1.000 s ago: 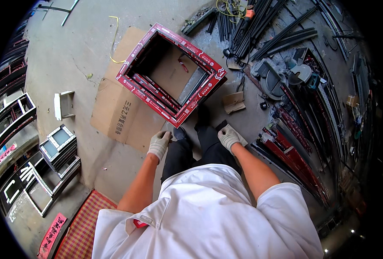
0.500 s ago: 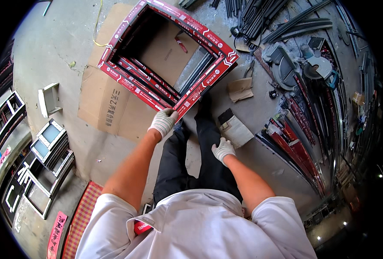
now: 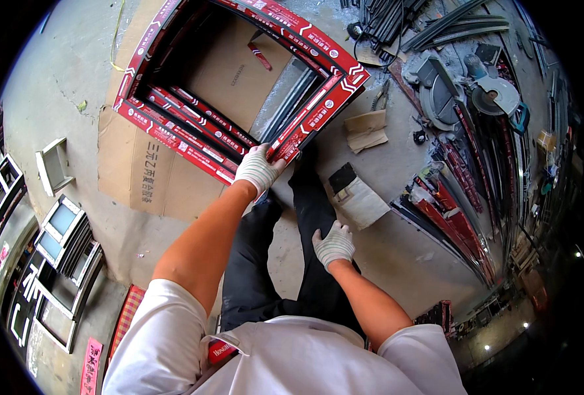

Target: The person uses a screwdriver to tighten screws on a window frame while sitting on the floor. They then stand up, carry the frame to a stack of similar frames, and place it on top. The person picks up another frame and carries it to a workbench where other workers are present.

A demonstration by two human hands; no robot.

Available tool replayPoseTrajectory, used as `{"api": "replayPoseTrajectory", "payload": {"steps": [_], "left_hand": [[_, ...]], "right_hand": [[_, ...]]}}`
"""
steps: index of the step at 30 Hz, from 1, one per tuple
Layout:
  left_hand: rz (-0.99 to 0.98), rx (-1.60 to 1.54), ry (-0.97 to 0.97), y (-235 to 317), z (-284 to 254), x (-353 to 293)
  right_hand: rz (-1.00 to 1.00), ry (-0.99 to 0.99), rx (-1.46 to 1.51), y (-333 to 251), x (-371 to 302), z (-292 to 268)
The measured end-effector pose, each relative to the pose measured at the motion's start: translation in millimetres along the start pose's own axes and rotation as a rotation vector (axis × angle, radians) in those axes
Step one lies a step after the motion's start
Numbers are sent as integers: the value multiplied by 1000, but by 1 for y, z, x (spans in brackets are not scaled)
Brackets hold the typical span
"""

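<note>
A stack of rectangular window frames, covered in red printed film, stands in front of me at the upper middle. My left hand, in a striped white knit glove, is closed on the near corner of the stack. Its fingers lie over the red edge and partly hide that corner. My right hand, gloved alike, is over my dark right trouser leg with its thumb apart and its fingers loosely bent. Nothing shows in it, and whether it touches the leg I cannot tell.
Flattened cardboard lies under the frames. A miter saw stands at the right, near long dark and red profiles. Smaller frames are stacked at the left. A piece of brown cardboard and a pale sheet lie on the floor.
The frame stack appears larger and lies further left in view, my left hand still on its corner. My right hand has shifted slightly left and down. The view itself has moved.
</note>
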State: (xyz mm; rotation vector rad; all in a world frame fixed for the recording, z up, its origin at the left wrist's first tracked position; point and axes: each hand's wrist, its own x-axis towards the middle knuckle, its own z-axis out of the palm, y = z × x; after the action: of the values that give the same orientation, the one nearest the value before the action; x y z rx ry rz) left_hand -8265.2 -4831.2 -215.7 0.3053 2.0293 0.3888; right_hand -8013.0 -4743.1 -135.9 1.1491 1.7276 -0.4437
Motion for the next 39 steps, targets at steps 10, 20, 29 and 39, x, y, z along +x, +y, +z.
{"api": "replayPoseTrajectory", "payload": {"steps": [10, 20, 29, 39], "left_hand": [[8, 109, 60, 31, 38, 55], [-30, 114, 61, 41, 31, 57], [105, -207, -76, 44, -33, 4], [-39, -810, -213, 6, -33, 24]], "right_hand": [[-33, 117, 24, 11, 11, 11], [-57, 153, 63, 18, 11, 18], [-82, 159, 72, 9, 7, 10], [-445, 270, 689, -37, 73, 8]]}}
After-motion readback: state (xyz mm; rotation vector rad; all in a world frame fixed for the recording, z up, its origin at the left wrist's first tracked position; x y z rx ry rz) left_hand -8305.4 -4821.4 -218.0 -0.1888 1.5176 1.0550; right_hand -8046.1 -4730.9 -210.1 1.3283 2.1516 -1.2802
